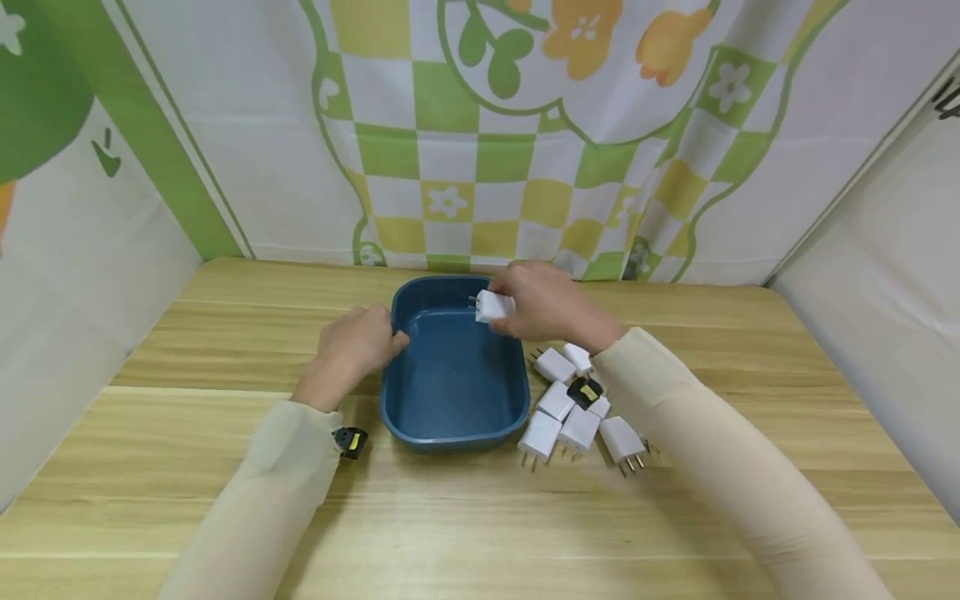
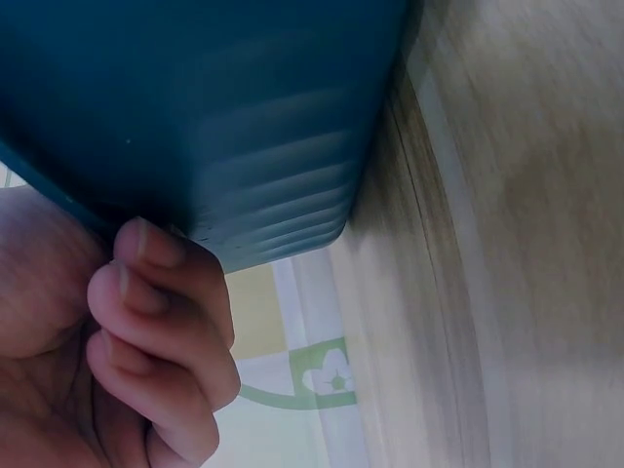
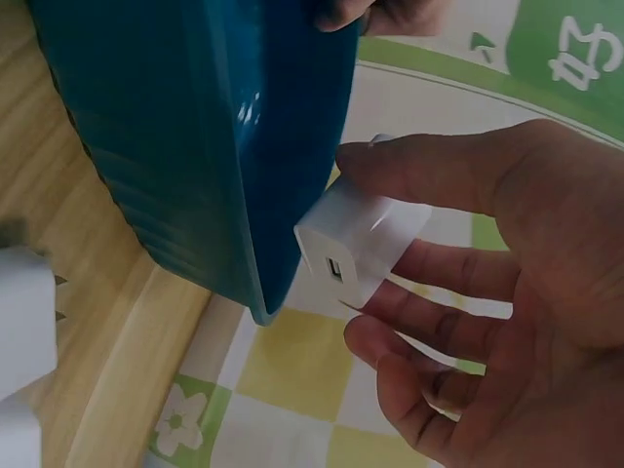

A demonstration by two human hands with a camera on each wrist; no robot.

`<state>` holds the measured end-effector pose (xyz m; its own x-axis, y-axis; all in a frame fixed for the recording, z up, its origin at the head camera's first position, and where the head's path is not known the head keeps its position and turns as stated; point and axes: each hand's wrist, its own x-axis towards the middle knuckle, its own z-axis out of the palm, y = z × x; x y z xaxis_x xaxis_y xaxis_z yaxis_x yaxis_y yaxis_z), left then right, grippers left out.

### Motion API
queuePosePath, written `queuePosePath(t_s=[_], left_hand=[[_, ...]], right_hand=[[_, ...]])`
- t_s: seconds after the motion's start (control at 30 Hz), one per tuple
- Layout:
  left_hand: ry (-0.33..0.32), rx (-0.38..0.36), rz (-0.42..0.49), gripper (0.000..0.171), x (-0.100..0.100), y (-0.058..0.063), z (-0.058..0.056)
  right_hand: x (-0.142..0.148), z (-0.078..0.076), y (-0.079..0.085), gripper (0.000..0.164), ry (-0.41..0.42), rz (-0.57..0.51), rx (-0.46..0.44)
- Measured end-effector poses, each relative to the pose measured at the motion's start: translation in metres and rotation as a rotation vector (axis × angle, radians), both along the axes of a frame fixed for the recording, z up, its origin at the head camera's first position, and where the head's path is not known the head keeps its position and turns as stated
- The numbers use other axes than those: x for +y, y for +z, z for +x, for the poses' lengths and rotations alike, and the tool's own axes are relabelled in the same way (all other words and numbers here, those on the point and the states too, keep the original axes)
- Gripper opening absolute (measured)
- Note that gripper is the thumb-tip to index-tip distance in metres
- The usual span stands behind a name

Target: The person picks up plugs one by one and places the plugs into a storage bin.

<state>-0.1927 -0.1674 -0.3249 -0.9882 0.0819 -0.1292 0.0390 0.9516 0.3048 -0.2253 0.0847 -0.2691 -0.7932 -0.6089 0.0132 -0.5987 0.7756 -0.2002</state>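
A blue rectangular bin [image 1: 457, 383] with rounded corners stands on the table, and nothing shows inside it. My left hand [image 1: 358, 346] grips its left rim; in the left wrist view the curled fingers [image 2: 161, 312] lie against the outer wall. Over the bin's far right corner, my right hand [image 1: 543, 302] holds a white USB charger plug [image 1: 495, 306] with its prongs pointing left. The right wrist view shows this charger [image 3: 356, 234] pinched between thumb and fingers, its USB port visible. Several more white charger plugs [image 1: 579, 429] lie in a loose group right of the bin, partly under the right forearm.
The wooden table [image 1: 225, 467] runs back to a green, yellow and white patterned curtain [image 1: 510, 167]. White cloth sides [image 1: 885, 275] flank the table. A small black and yellow device [image 1: 350, 442] sits at the left wrist, with a similar one [image 1: 585, 392] at the right.
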Motion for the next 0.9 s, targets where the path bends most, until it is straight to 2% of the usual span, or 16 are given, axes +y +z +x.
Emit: queuePosePath(t_s=[0.2, 0.37, 0.57, 0.9], left_hand=[[0.01, 0.002, -0.004, 0.029, -0.001, 0.0, 0.002], [0.01, 0.004, -0.016, 0.029, 0.0, 0.0, 0.001], [0.015, 0.008, -0.023, 0.029, 0.001, 0.001, 0.002], [0.018, -0.007, -0.021, 0.028, 0.002, 0.001, 0.002]], right_hand=[[-0.013, -0.02, -0.003, 0.024, 0.047, 0.047, -0.028], [-0.018, -0.03, -0.009, 0.019, 0.051, 0.061, -0.045], [-0.025, -0.039, -0.015, 0.019, 0.041, 0.103, -0.087], [-0.034, -0.045, -0.025, 0.022, 0.021, 0.191, -0.031]])
